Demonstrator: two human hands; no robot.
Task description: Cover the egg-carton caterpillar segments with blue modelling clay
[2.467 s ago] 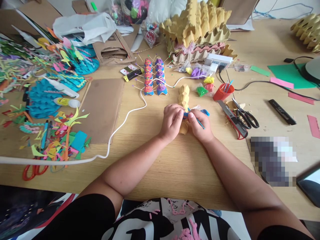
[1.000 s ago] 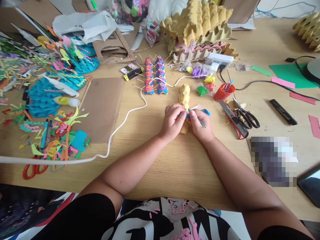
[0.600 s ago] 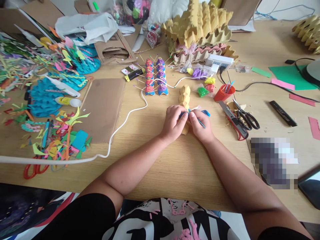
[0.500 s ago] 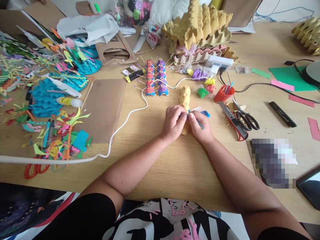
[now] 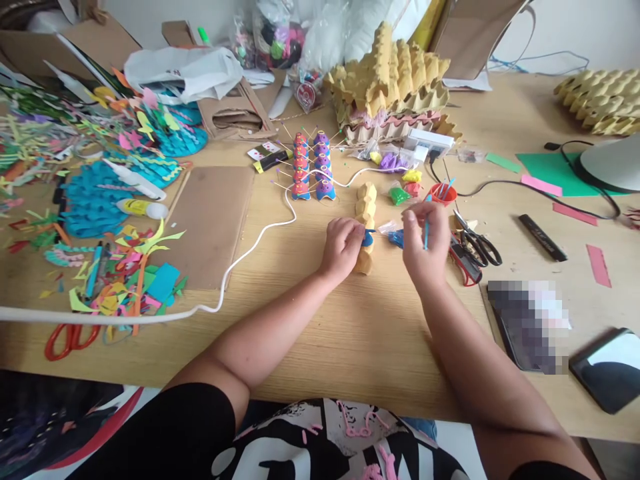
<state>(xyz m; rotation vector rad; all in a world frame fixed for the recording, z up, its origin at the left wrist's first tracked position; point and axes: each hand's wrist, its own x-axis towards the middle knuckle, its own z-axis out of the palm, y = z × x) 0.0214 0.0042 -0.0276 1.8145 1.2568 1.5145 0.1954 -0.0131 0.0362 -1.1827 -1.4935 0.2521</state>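
Note:
A yellow egg-carton strip [image 5: 367, 199] lies lengthwise in front of me, with a patch of blue clay [image 5: 368, 238] on one of its nearer humps. My left hand [image 5: 343, 250] is closed on the strip's left side, beside the blue patch; its fingertips are partly hidden. Raised to the right of the strip, my right hand [image 5: 427, 243] pinches a thin blue stick tool [image 5: 427, 235], apart from the carton. Between the strip and my right hand lies a small bag of blue clay [image 5: 396, 238]. Behind the strip stand two painted egg-carton strips, one red [image 5: 301, 163] and one purple [image 5: 323, 163], with pins sticking out.
A red cup [image 5: 443, 194] of blue tools, black scissors [image 5: 477, 241] and a red cutter [image 5: 465, 263] lie to the right. Stacked egg trays [image 5: 390, 80] stand behind. A white cable [image 5: 260, 233] crosses the left side, near cardboard [image 5: 210, 227] and paper scraps [image 5: 125, 280].
My right hand has lifted away from the carton strip and moved right with the blue stick tool. My left hand stays at the strip. The blue patch now shows; the view has shifted slightly.

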